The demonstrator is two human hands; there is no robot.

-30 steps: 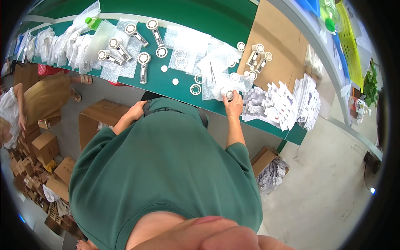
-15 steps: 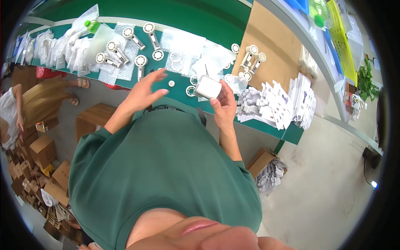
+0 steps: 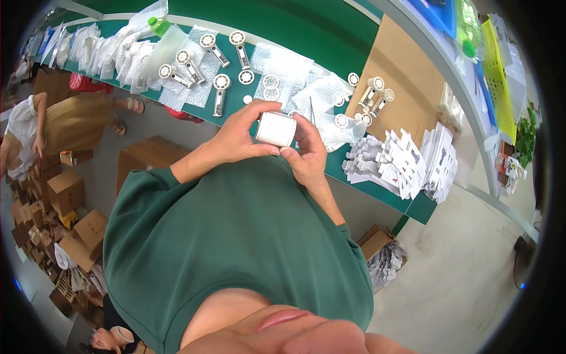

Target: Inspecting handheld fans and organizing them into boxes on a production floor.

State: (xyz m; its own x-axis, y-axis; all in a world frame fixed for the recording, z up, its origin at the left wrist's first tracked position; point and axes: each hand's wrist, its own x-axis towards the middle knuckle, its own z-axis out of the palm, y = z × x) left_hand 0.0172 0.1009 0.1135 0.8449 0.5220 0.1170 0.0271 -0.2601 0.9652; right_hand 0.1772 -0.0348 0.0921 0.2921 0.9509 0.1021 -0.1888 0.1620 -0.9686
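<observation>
Close to the front edge of the green bench, both hands grip a white, rounded block-shaped thing (image 3: 276, 129) with grey edges; its exact kind cannot be made out. My left hand (image 3: 240, 134) is closed around its left side, thumb below and fingers over the top. From the right, my right hand (image 3: 308, 154) holds the other side between thumb and fingers. Just beyond the hands lie a white handheld fan body (image 3: 220, 94) with a round slotted head and some loose white rings (image 3: 270, 87). A thin dark tweezers-like tool (image 3: 312, 110) shows beside the right fingers.
More fan bodies (image 3: 188, 66) lie on bubble wrap (image 3: 203, 44) at the left. Stacked printed cards (image 3: 394, 162) stand at the right bench edge, near a cardboard sheet (image 3: 407, 65) with fan parts. Cartons (image 3: 150, 156) fill the floor at left, where another person (image 3: 65, 133) is.
My left hand, apart and open before, has moved right and closed on the white block-shaped thing. That thing has turned slightly between the hands. The whole view has shifted a little.
</observation>
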